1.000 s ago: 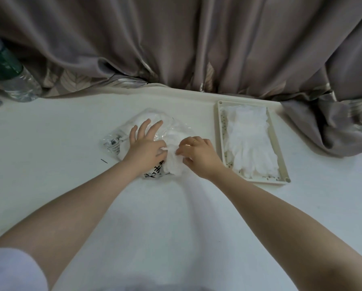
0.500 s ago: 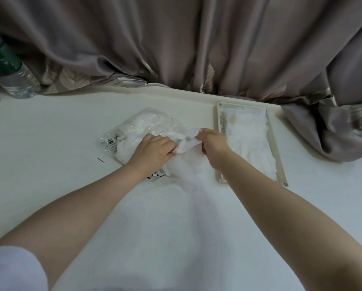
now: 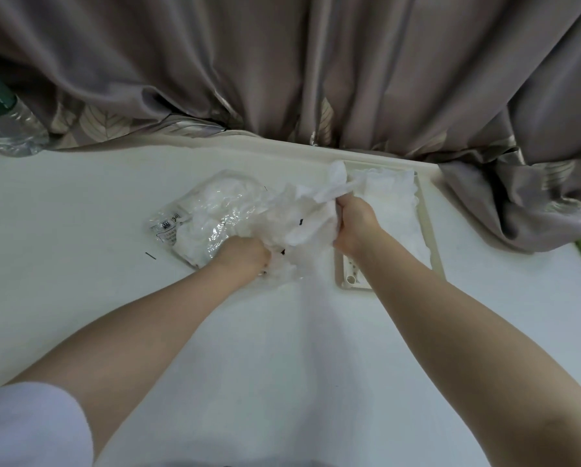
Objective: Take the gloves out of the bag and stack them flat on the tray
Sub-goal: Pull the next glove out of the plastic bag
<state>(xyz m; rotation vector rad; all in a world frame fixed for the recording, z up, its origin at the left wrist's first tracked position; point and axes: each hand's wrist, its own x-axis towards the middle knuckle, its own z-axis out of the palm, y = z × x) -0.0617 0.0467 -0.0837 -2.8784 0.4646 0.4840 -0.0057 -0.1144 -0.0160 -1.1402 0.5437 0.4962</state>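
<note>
Between the two hands a white glove (image 3: 311, 210) is partway out of the clear plastic bag (image 3: 211, 214), which lies on the white table (image 3: 80, 203). The right hand (image 3: 351, 227) is closed in a fist round the glove, with the glove's loose end sticking up past the knuckles toward the far end of the tray (image 3: 429, 230). The left hand (image 3: 245, 256) is curled round the crumpled mouth of the bag and pins it to the table. More white gloves show through the plastic on the far side of that left grip, away from the tray.

Just beyond the right fist, a stack of gloves (image 3: 392, 203) already lies flat in the tray, so the task looks well along but not finished.

To do this step well, the left hand should keep the bag mouth held down, so the pull slides the glove out and does not drag the whole bag along. The right hand would do best to draw the glove sideways and slightly up, away from the left grip, until its trailing end clears the plastic. A second glove may cling and come out with it; if so, it is worth shaking it free over the table, not over the tray. Once free, the bunched glove will need opening out, as it is soft and holds its creases. Laying it down cuff first on the stack and smoothing it toward the fingertips should keep the pile flat and inside the rim.
</note>
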